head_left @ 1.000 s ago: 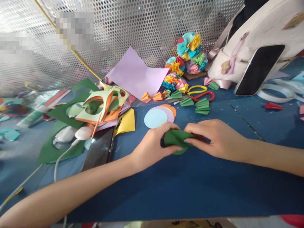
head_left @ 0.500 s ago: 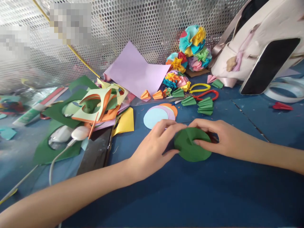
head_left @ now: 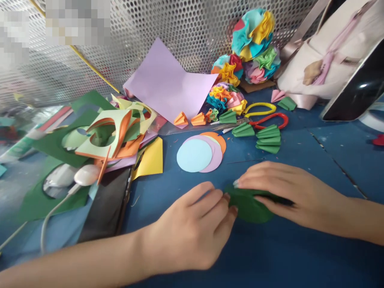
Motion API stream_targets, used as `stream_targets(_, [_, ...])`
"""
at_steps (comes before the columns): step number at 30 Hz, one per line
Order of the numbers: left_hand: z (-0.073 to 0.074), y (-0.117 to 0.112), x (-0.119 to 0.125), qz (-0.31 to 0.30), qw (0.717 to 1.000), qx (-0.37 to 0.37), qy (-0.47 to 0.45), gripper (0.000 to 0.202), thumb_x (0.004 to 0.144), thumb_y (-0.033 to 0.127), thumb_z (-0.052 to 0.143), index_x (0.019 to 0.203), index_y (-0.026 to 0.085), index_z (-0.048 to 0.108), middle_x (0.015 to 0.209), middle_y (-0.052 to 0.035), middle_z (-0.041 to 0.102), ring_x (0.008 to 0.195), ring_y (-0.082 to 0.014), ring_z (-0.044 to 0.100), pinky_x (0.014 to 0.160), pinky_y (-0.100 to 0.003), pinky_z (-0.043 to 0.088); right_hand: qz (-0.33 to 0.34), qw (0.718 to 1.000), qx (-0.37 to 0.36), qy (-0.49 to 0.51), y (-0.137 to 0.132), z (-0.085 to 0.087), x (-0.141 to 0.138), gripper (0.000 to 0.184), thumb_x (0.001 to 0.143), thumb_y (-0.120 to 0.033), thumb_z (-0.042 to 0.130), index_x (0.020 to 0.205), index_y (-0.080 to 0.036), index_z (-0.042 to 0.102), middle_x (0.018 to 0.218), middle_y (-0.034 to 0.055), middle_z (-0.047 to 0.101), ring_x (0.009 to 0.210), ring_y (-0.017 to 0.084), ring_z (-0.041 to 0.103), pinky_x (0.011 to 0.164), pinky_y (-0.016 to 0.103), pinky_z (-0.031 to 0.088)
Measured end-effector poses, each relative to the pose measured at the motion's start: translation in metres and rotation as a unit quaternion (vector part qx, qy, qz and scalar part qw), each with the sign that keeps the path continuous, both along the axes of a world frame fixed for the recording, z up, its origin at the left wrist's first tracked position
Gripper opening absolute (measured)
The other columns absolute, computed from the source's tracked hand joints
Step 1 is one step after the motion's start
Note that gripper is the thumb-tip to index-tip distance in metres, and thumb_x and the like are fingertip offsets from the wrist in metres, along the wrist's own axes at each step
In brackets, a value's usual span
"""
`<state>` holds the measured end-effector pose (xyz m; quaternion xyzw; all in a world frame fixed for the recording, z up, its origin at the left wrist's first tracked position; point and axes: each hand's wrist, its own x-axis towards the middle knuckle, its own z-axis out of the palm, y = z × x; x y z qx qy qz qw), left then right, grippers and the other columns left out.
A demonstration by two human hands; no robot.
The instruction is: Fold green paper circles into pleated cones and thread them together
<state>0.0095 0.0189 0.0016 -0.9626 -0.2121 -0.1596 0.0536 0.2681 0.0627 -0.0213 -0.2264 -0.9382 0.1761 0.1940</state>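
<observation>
A dark green paper circle (head_left: 255, 212) lies low over the blue table, between my two hands. My left hand (head_left: 198, 220) has its fingertips pinched on the circle's left edge. Over its upper right side, my right hand (head_left: 279, 196) holds the paper between thumb and fingers, which hide part of it. Just beyond them, a pale blue paper circle (head_left: 194, 155) overlaps a lilac circle (head_left: 216, 158) and an orange one (head_left: 220, 141). Several pleated green paper pieces (head_left: 268, 140) sit farther back, near my right hand.
Scissors with red and yellow handles (head_left: 271, 120) lie behind the pleated pieces. Ruffled paper balls (head_left: 253, 34) stand by the mesh wall. A lilac sheet (head_left: 171, 84) leans there. Cut paper scraps (head_left: 102, 136) and a dark flat device (head_left: 111, 204) are at left; a phone (head_left: 354, 88) stands at right.
Both hands and the green circle have come lower in view, nearer to me. My left fingers have curled from a loose, spread hold into a pinch on the paper. The camera view has shifted.
</observation>
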Motion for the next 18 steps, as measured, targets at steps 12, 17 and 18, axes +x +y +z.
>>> stream_targets(12, [0.001, -0.003, -0.003, 0.053, 0.998, -0.008, 0.014, 0.039, 0.098, 0.013, 0.032, 0.104, 0.014, 0.071, 0.107, -0.0067, 0.074, 0.1, -0.0222, 0.066, 0.098, -0.038, 0.041, 0.054, 0.99, 0.127, -0.038, -0.003, 0.002, 0.001, 0.046, 0.097, -0.009, 0.038, 0.14, -0.019, 0.046, 0.145, -0.0028, 0.05, 0.134, 0.012, 0.041, 0.111, 0.028, 0.029])
stream_targets(17, [0.001, -0.004, -0.008, 0.045, 0.998, -0.01, 0.035, 0.039, 0.099, 0.023, 0.032, 0.11, 0.014, 0.069, 0.113, -0.0074, 0.072, 0.105, -0.0243, 0.063, 0.102, -0.04, 0.037, 0.043, 0.994, 0.073, -0.072, -0.003, -0.004, 0.008, 0.052, 0.094, -0.008, 0.041, 0.145, -0.016, 0.04, 0.152, -0.0023, 0.04, 0.14, 0.014, 0.032, 0.116, 0.029, 0.023])
stream_targets(18, [0.0, -0.005, -0.008, 0.044, 0.998, -0.012, 0.039, 0.039, 0.099, 0.024, 0.033, 0.111, 0.014, 0.069, 0.114, -0.0073, 0.072, 0.107, -0.0243, 0.062, 0.103, -0.04, 0.036, 0.039, 0.995, 0.059, -0.075, -0.003, -0.004, 0.009, 0.052, 0.093, -0.008, 0.042, 0.144, -0.017, 0.04, 0.152, -0.0027, 0.039, 0.14, 0.014, 0.031, 0.116, 0.028, 0.024])
